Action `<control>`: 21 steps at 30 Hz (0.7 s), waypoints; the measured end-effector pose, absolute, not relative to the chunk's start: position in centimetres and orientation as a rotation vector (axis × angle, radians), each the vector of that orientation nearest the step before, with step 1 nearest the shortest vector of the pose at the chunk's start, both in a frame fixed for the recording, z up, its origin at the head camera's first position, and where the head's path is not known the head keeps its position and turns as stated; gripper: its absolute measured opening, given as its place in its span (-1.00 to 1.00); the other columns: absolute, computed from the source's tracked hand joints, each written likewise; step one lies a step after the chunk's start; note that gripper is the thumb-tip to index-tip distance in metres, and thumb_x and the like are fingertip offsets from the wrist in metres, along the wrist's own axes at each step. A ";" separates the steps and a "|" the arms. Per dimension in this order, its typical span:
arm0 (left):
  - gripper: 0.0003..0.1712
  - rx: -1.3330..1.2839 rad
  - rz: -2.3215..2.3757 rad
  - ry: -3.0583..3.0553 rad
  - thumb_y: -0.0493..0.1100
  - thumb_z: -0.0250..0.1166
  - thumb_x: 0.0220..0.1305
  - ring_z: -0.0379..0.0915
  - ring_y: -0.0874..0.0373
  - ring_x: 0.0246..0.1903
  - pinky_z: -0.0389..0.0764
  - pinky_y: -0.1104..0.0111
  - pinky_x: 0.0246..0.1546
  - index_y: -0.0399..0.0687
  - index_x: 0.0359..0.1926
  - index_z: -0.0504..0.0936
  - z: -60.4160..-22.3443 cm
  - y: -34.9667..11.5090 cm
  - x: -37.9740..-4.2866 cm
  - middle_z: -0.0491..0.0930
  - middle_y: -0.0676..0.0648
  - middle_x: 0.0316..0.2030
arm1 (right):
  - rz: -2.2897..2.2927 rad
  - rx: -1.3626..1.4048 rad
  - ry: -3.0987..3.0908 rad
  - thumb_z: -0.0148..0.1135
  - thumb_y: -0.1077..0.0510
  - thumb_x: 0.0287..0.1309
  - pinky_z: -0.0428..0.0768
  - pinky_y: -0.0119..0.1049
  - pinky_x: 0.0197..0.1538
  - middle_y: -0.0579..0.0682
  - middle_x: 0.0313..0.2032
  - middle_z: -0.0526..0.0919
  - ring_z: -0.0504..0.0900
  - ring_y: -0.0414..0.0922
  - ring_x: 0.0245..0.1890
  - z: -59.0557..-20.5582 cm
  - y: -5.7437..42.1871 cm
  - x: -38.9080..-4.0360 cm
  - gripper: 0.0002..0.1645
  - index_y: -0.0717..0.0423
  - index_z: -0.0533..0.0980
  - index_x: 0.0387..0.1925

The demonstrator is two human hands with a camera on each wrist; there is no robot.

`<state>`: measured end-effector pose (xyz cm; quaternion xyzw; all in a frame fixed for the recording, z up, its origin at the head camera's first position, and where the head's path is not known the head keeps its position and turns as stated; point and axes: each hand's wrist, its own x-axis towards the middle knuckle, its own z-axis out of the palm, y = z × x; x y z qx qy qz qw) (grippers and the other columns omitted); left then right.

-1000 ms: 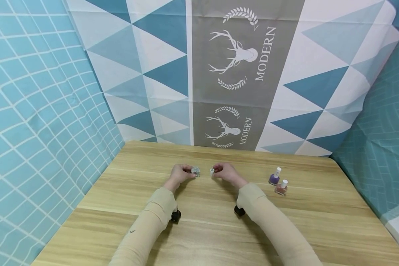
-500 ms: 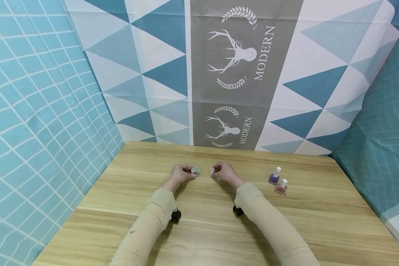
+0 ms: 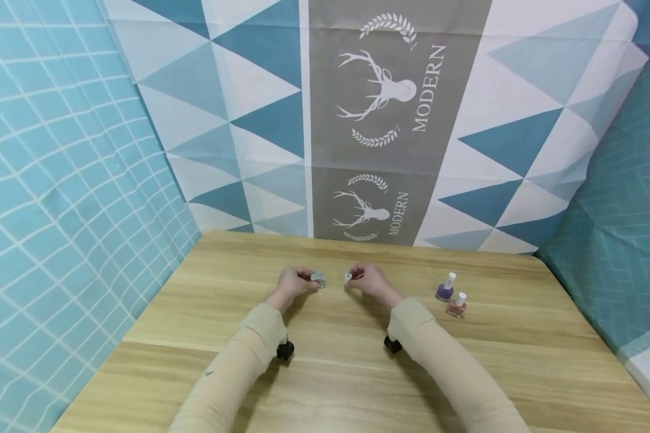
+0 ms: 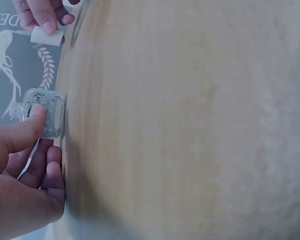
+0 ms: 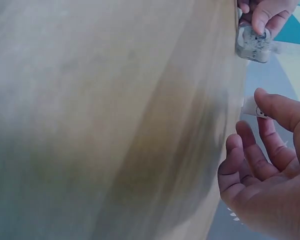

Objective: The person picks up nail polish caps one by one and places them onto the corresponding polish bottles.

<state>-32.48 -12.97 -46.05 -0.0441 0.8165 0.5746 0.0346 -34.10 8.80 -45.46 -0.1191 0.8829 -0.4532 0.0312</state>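
Observation:
Between thumb and fingers, my left hand (image 3: 294, 282) grips a small clear glass nail polish bottle (image 4: 53, 106). The bottle's uncapped neck (image 4: 17, 109) shows in the left wrist view. To its right, my right hand (image 3: 372, 281) pinches a white nail polish cap (image 5: 250, 106) between thumb and index finger, with the other fingers loosely curled. A short gap separates cap and bottle. Both are held low over the far part of the table. Whether a brush sticks out of the cap cannot be made out.
On the wooden table (image 3: 336, 373), a purple nail polish bottle (image 3: 445, 292) and a pinkish-brown one (image 3: 457, 308), both white-capped, stand to the right of my right hand. A patterned cloth (image 3: 368, 150) hangs behind the table's far edge.
My right hand has shifted very slightly to the right with the cap, which now leans a little more. The left hand keeps its hold on the bottle, nearly still.

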 end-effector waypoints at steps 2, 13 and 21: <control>-0.68 -0.138 1.770 2.493 -0.38 0.39 0.03 0.51 0.02 -0.15 0.53 0.39 -0.23 -0.26 -0.12 0.65 -45.9 -13.0 -32.4 0.62 -0.20 -0.16 | -1.398 -0.386 2.719 0.43 0.28 -0.13 0.52 -0.39 -0.27 0.06 -0.31 0.66 0.60 -0.13 -0.32 -45.0 9.0 -33.8 -0.71 0.26 0.56 -0.29; -0.61 -0.106 1.705 2.531 -0.30 0.41 0.05 0.49 0.01 -0.14 0.51 0.31 -0.16 -0.29 -0.05 0.60 -44.4 -13.1 -32.3 0.60 -0.20 -0.14 | -1.329 -0.400 2.745 0.39 0.22 -0.04 0.53 -0.38 -0.36 0.06 -0.40 0.63 0.55 -0.16 -0.44 -42.2 11.2 -32.9 -0.72 0.28 0.53 -0.29; -0.60 -0.056 1.708 2.534 -0.26 0.40 0.08 0.51 0.00 -0.14 0.53 0.19 -0.06 -0.27 -0.03 0.59 -43.2 -13.3 -32.0 0.60 -0.21 -0.13 | -1.338 -0.394 2.725 0.38 0.21 -0.02 0.55 -0.30 -0.22 0.12 -0.32 0.67 0.61 -0.08 -0.29 -40.4 12.7 -32.4 -0.66 0.32 0.52 -0.21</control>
